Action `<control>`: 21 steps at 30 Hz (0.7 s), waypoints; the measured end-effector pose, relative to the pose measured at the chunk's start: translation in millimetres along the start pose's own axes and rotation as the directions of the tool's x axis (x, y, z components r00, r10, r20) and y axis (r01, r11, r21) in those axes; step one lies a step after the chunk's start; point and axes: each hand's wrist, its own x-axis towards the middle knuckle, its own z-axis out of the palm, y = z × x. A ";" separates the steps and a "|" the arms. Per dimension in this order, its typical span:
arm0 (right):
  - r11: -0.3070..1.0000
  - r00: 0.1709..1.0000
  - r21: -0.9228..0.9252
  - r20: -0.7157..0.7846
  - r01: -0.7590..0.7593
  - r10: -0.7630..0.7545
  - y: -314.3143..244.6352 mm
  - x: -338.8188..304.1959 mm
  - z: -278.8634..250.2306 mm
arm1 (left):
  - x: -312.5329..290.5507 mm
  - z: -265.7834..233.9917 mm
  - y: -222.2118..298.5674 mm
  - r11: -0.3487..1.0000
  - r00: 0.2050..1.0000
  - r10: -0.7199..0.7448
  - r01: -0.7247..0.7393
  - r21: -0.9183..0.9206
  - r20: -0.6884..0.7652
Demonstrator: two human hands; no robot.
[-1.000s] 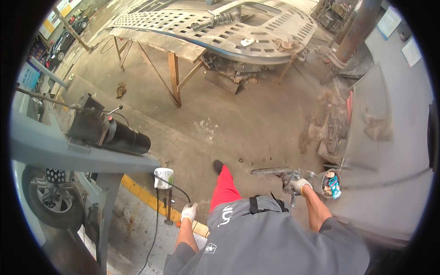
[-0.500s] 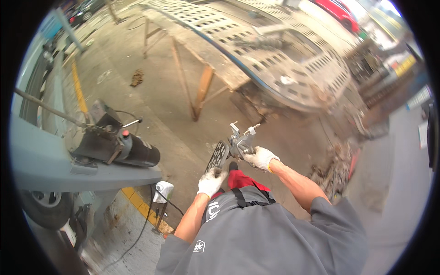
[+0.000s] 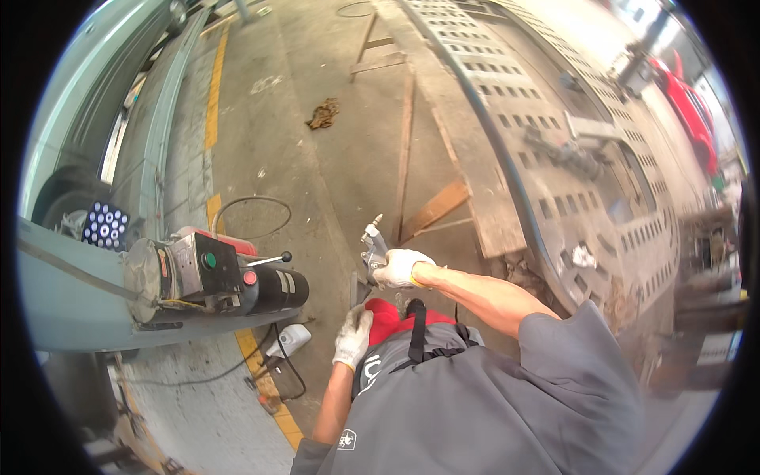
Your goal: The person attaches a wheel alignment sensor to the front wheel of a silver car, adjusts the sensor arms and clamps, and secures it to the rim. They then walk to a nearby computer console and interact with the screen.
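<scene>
My right hand (image 3: 404,267), in a white work glove, is closed on a grey metal assembly (image 3: 375,257) in front of my body. A brass-tipped fitting sticks up from its far end. A narrow dark plate (image 3: 359,290) slopes from the assembly toward my left hand (image 3: 353,336), now seen nearly edge-on. My gloved left hand has its fingers curled at the plate's lower end; the exact grip is partly hidden.
To my left, a blue-grey lift arm (image 3: 67,313) carries a black cylinder unit (image 3: 277,289) and control box (image 3: 207,261). A white jug (image 3: 290,340) and cables lie below. A perforated metal frame (image 3: 507,95) stands on a wooden trestle (image 3: 439,210) at right; a brown rag (image 3: 323,113) lies ahead.
My view has swung left, bringing the lift unit closer. The assembly and both hands have shifted slightly left in view, and the perforated plate has turned from face-on to nearly edge-on.
</scene>
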 end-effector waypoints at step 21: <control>0.884 0.979 -0.434 0.174 0.171 -0.104 -222.3 265.4 -172.7 | 407.8 -81.1 110.2 -0.404 0.891 -0.310 0.192 -0.894 0.331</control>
